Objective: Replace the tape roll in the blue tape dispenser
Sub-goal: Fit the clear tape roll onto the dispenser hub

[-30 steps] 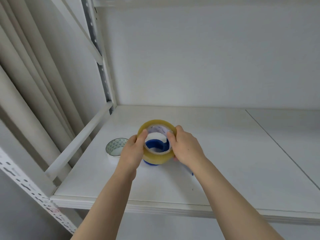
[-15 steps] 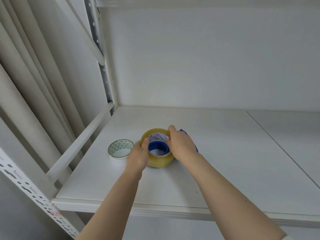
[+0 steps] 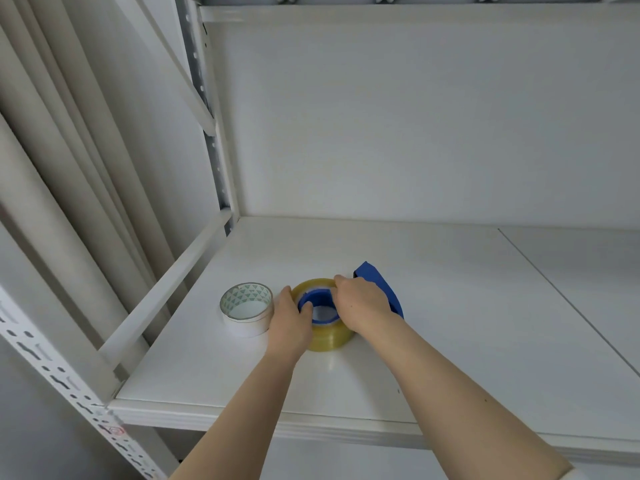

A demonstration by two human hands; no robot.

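Observation:
A yellowish clear tape roll (image 3: 329, 336) lies flat on the white shelf (image 3: 450, 323), set around the round blue hub of the blue tape dispenser (image 3: 379, 284). The dispenser's blue body sticks out behind and to the right of the roll. My left hand (image 3: 291, 322) grips the roll's left side, thumb at the hub's rim. My right hand (image 3: 360, 303) presses on the roll's right side and covers part of the dispenser. An almost used-up roll (image 3: 246, 308) with a white core and green triangle print stands just left of my left hand.
The shelf's left side is bounded by a white rail (image 3: 166, 289) and a perforated metal upright (image 3: 211, 133). A seam (image 3: 561, 296) runs across the shelf board on the right. Pale curtains (image 3: 69, 150) hang left of the rack.
Both hands lowered the yellowish roll from the air onto the dispenser's hub; the roll now lies flat on the shelf around the hub. The view also shifted slightly.

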